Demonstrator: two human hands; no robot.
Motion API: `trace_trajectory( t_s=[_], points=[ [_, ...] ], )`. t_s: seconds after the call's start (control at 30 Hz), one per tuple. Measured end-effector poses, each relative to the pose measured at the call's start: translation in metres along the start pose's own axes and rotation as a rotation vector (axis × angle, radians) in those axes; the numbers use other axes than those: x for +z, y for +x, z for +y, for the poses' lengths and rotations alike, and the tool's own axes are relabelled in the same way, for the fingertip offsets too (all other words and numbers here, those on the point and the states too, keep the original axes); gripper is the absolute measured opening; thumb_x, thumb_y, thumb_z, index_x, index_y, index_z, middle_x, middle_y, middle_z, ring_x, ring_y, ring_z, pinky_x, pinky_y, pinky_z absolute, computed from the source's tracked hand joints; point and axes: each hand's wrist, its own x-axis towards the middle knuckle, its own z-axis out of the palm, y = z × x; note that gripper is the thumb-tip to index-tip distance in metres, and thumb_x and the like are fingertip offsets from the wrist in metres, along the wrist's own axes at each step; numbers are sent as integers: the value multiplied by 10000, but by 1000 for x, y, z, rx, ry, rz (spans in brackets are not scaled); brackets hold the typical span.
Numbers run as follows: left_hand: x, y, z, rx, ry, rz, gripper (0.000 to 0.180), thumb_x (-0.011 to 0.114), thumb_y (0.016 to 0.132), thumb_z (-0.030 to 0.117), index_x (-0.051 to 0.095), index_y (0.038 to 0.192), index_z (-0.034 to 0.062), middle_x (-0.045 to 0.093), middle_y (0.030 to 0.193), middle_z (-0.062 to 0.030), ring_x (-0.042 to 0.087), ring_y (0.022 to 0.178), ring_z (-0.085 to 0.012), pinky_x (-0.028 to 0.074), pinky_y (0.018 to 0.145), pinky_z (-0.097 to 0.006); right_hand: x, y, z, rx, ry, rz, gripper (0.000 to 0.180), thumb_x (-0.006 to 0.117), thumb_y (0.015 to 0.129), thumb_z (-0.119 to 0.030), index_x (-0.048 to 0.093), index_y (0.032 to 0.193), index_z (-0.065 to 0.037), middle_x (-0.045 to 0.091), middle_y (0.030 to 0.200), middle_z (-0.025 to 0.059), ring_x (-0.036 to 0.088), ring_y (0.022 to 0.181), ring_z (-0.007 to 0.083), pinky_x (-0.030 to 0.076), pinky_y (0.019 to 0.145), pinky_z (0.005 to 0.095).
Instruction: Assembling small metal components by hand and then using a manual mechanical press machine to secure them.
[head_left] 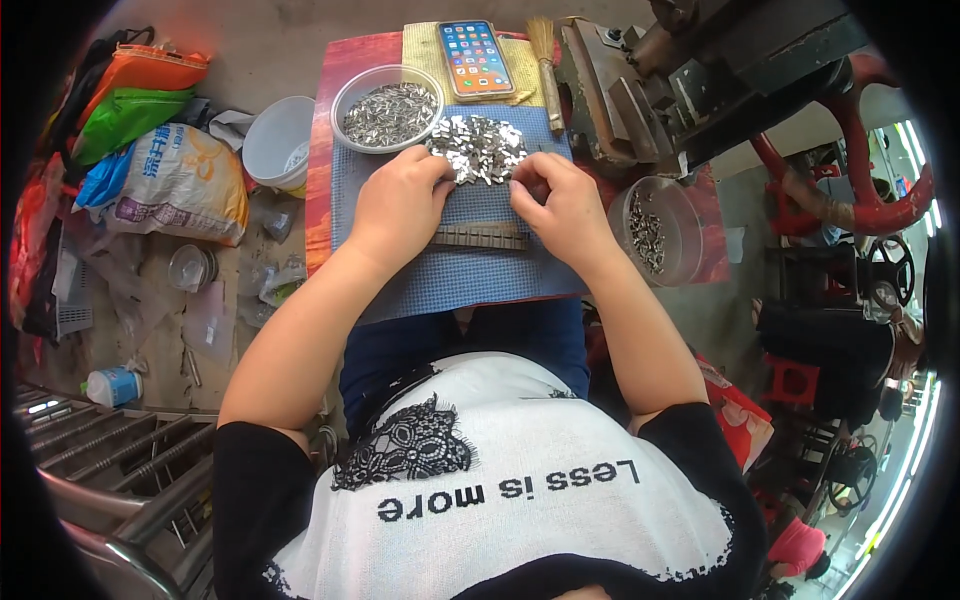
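Slotted bar (481,238): long axis left-right
Metal pieces (475,150): farther, mixed directions
Left hand (404,196), right hand (563,205): narrow — can't tell contents

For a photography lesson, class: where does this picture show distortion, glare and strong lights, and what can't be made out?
Head view: fisheye distortion bends the strip lights at the right rim, which look burnt-out white, and black fills the corners; head view: bright glare flecks the pile of small metal pieces; head view: whether the left hand pinches a piece is too small to tell.
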Motion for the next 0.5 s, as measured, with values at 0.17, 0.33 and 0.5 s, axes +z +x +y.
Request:
trace_trajectory(
  t_s=[0.17,0.33,0.5],
  points=[
    [1,0,6,30,68,-11,83,663,882,112,651,909,35,632,917,-129,643,903,-352,525,766,-451,1,-5,11,-181,-196,35,125,712,835,-127,666,882,-20,636,857,143,626,886,324,508,787,421],
    [-11,-11,11,87,-130,7,101,646,894,33,642,994,15,641,923,-134,646,830,-302,521,763,-378,-8,0,2,-15,-143,-96,123,719,831,-126,684,884,-21,665,879,141,648,855,333,524,781,422],
    [-14,-20,7,14,-274,30,131,645,891,-5,651,1021,3,673,949,-116,662,852,-229,524,776,-324,-17,4,-4,192,79,-142,128,719,825,-117,694,903,-19,692,907,141,671,812,320,536,783,415]
  ],
)
